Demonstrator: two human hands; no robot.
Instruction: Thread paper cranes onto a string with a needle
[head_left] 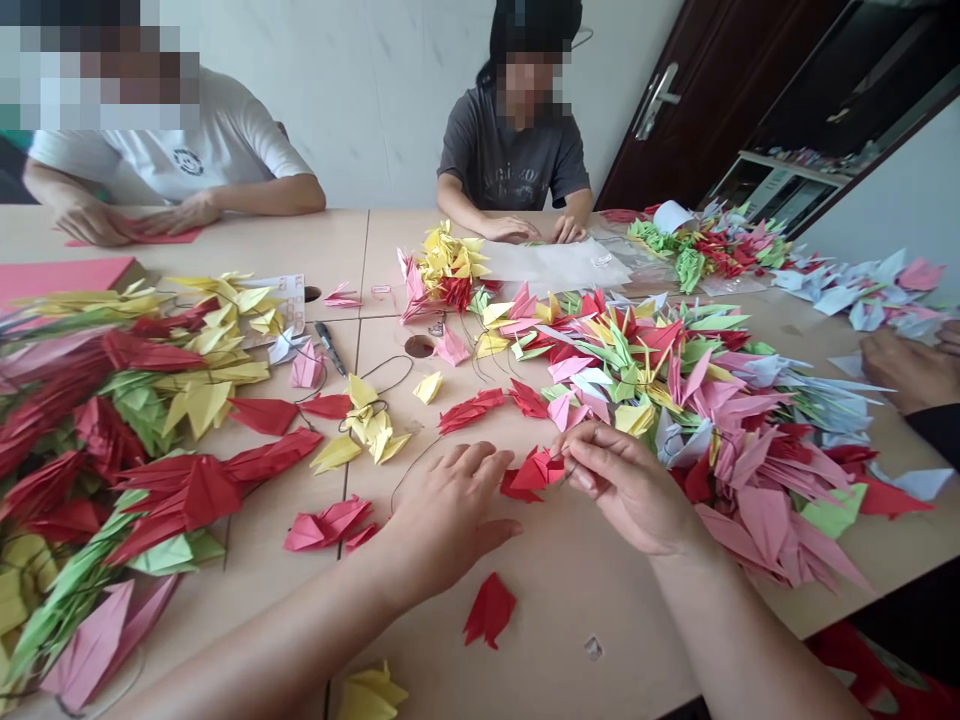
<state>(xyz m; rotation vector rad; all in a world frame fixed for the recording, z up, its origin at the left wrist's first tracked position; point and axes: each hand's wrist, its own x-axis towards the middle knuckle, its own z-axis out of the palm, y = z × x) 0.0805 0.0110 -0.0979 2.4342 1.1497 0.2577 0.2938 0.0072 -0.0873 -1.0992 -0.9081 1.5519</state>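
Note:
My left hand (pixel 450 520) hovers over the table, palm down, fingers spread with nothing in them. Its fingertips are close to a red folded paper crane (pixel 536 475). On that crane's other side, my right hand (pixel 637 490) pinches what looks like a thin thread between thumb and forefinger; the fingers partly hide it. More red paper cranes (pixel 472 410) lie just beyond my hands. One loose red crane (pixel 490 608) rests on the table between my forearms. A yellow crane (pixel 373 692) sits at the near edge of the view, and a pinkish-red crane (pixel 328 524) left of my left hand.
Heaps of strung coloured cranes cover the left (pixel 187 490) and right (pixel 750 420) of the table (pixel 570 660). A pen (pixel 330 347) lies near a cable hole (pixel 419 346). Two people sit opposite, hands on paper; another person's hand (pixel 911 370) is at right.

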